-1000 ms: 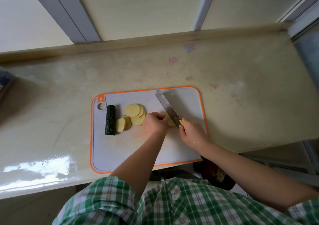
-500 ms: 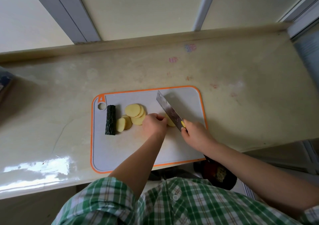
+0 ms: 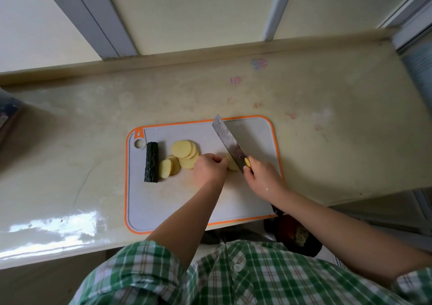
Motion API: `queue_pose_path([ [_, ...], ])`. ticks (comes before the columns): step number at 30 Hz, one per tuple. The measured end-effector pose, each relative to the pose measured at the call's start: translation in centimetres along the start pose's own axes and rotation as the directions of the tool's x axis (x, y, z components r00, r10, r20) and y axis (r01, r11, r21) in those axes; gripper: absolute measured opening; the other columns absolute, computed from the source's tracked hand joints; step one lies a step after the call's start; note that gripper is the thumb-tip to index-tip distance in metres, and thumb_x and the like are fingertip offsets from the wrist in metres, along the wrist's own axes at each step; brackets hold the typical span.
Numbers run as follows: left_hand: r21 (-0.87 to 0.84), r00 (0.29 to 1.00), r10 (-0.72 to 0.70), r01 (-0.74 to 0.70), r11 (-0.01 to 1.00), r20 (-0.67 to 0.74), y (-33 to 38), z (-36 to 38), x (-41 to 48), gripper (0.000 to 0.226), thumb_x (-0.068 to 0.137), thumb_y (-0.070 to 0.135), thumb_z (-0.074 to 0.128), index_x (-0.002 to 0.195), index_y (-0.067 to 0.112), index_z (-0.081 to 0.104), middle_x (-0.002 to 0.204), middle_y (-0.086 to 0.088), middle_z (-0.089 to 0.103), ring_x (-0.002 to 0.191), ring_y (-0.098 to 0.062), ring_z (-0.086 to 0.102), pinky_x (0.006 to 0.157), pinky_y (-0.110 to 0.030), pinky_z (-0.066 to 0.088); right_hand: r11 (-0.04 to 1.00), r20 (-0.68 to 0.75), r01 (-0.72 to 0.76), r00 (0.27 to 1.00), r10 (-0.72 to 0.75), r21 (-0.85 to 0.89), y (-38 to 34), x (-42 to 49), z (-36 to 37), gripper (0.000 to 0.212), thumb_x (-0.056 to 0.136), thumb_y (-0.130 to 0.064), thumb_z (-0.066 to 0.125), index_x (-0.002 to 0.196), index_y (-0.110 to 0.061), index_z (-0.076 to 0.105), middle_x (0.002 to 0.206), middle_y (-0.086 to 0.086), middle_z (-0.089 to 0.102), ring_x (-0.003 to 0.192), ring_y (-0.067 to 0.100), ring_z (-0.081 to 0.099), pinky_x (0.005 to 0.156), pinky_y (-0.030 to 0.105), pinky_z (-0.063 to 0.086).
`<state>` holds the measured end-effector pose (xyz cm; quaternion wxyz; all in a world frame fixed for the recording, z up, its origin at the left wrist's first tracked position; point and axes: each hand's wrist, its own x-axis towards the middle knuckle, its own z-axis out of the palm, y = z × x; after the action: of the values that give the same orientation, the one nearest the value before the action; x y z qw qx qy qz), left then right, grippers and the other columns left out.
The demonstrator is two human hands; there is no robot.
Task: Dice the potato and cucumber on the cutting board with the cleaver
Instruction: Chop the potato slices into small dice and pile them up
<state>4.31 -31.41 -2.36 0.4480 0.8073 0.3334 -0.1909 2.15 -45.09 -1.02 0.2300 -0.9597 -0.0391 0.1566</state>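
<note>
Starting at the left of the cutting board [image 3: 163, 206]: the cucumber [image 3: 151, 162] chunk lies by itself near the hanging hole, dark, bumpy and uncut. Just beside it there's a loose pile of potato slices [image 3: 184, 155], round ones overlapping each other, and none of them are dice yet.

Then comes the left hand [image 3: 210, 168], knuckles up and fingers curled down in a claw, pinning the last bit of potato [image 3: 232, 163] to the board. Only a small pale end shows between the hand and the blade, so I'd say this is the final slice or two of the slicing stage.

The cleaver [image 3: 230, 143] sits right up against that end piece, with its tip pointing to the far edge of the board and its heel toward the person. The right hand [image 3: 261, 176] is wrapped fully round the handle, choked up near the yellow dot.

My two cents for this step: with so little potato left, keep the fingertips tucked behind the knuckles and let the flat of the blade ride against them. Cut straight down, no sawing, and stop once the nub gets too small to hold safely. After that, stack a few slices, cut them into sticks, then turn them and cross-cut. The cucumber gets the same treatment.
</note>
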Motion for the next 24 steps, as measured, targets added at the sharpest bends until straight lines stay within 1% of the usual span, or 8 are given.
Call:
queue_pose_path([
  [4,0.03,1.0,0.004,-0.004,1.0,-0.006,-0.2,0.0,-0.2,0.012,0.077,0.026,0.068,0.068,0.018,0.071,0.067,0.001,0.071,0.068,-0.016,0.068,0.062,-0.027,0.054,1.0,0.044,0.023,0.999,-0.022,-0.018,0.3,-0.5,-0.8,0.011,0.092,-0.016,0.048,0.091,-0.007,0.053,0.081,0.025,0.063,0.078,0.044,0.058,0.059,0.035,0.025],
  [7,0.044,1.0,0.002,-0.003,0.999,0.009,-0.1,-0.1,0.0,0.011,0.077,0.022,0.068,0.068,0.016,0.072,0.068,-0.002,0.071,0.068,-0.018,0.069,0.065,-0.03,0.057,0.999,0.084,0.04,0.996,-0.037,-0.037,0.4,-0.8,-0.7,0.009,0.092,-0.017,0.047,0.09,-0.009,0.051,0.083,0.023,0.063,0.08,0.042,0.059,0.059,0.034,0.025],
  [9,0.058,1.0,0.005,-0.006,0.998,0.015,0.0,-0.1,0.0,0.014,0.078,0.02,0.066,0.067,0.014,0.072,0.067,-0.004,0.071,0.068,-0.02,0.069,0.064,-0.03,0.056,0.998,0.096,0.046,0.995,-0.042,-0.037,0.4,-1.1,-0.4,0.007,0.093,-0.017,0.047,0.089,-0.011,0.049,0.082,0.023,0.063,0.079,0.042,0.059,0.058,0.034,0.026],
  [14,0.046,1.0,-0.002,0.002,0.999,0.016,0.2,-0.1,0.0,0.017,0.079,0.017,0.064,0.065,0.013,0.072,0.063,-0.003,0.071,0.067,-0.019,0.069,0.058,-0.026,0.052,0.999,0.09,0.024,0.996,-0.022,-0.028,0.4,-1.1,0.3,0.011,0.093,-0.016,0.047,0.091,-0.007,0.052,0.079,0.021,0.063,0.077,0.042,0.059,0.058,0.033,0.028],
  [19,0.042,1.0,-0.003,0.002,0.999,0.023,0.2,-0.1,0.0,0.022,0.078,0.017,0.067,0.056,0.017,0.068,0.06,0.0,0.07,0.065,-0.018,0.069,0.062,-0.03,0.056,1.0,0.061,0.006,0.998,-0.005,-0.006,0.1,-0.8,1.1,0.011,0.093,-0.016,0.045,0.092,-0.007,0.051,0.08,0.022,0.062,0.076,0.042,0.059,0.057,0.033,0.03],
  [24,0.055,1.0,0.016,-0.017,0.998,0.024,0.2,-0.3,-0.2,0.019,0.078,0.019,0.068,0.06,0.015,0.07,0.064,-0.003,0.071,0.068,-0.02,0.069,0.066,-0.032,0.056,0.999,0.011,0.0,1.0,-0.001,0.042,-0.1,-0.6,0.7,0.014,0.094,-0.017,0.046,0.094,-0.005,0.054,0.079,0.024,0.062,0.075,0.042,0.059,0.059,0.033,0.029],
])
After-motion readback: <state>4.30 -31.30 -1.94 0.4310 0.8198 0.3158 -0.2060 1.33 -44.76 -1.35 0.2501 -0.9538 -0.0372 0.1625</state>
